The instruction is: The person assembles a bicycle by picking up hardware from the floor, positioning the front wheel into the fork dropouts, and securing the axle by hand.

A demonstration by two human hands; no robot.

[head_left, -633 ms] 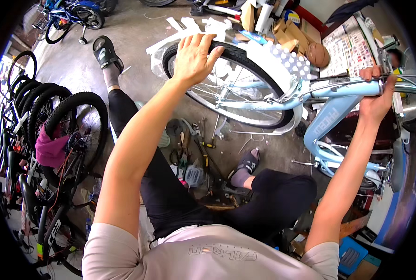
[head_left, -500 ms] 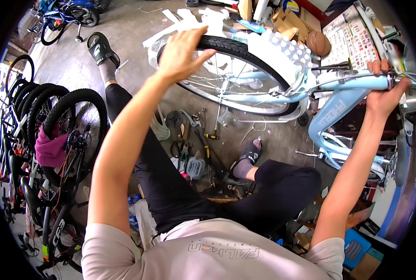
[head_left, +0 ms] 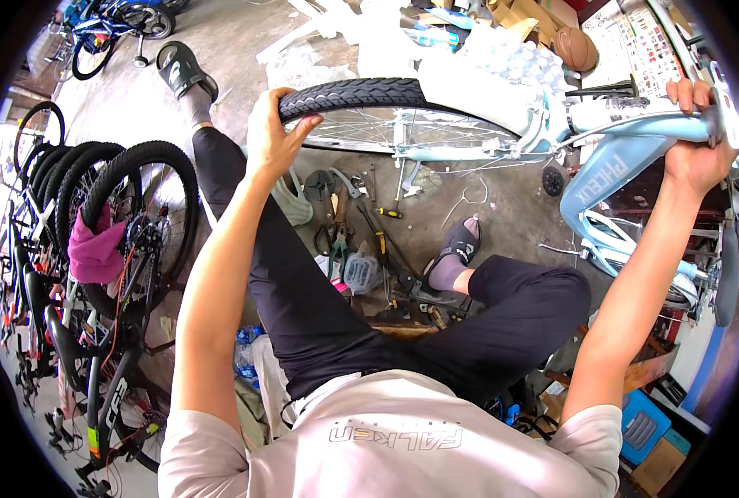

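I have my left hand [head_left: 274, 137] curled round the left end of a black bicycle tire [head_left: 361, 93] on a spoked wheel, which now appears nearly edge-on across the view. A white mudguard [head_left: 460, 112] runs over the tire's right part. The wheel is on a pale blue bicycle frame [head_left: 602, 176] at the right. My right hand [head_left: 691, 162] grips the right end of the frame's upper tube, fingers over the top, beside a silver fitting. Below the wheel, pliers, wrenches and other hand tools [head_left: 340, 236] lie on the concrete floor [head_left: 502, 224] between my legs.
Several bicycles [head_left: 108, 241] with black tires stand along the left, one draped with pink cloth [head_left: 95, 257]. A blue bicycle [head_left: 112, 29] stands at top left. White packing, cardboard [head_left: 527, 17] and a basketball [head_left: 575, 48] lie behind the wheel. A blue case [head_left: 643, 436] sits at lower right.
The wheel has tipped to a more edge-on angle. My left hand has moved left and down, closing round the tire's side. My right hand has shifted rightward with the frame.
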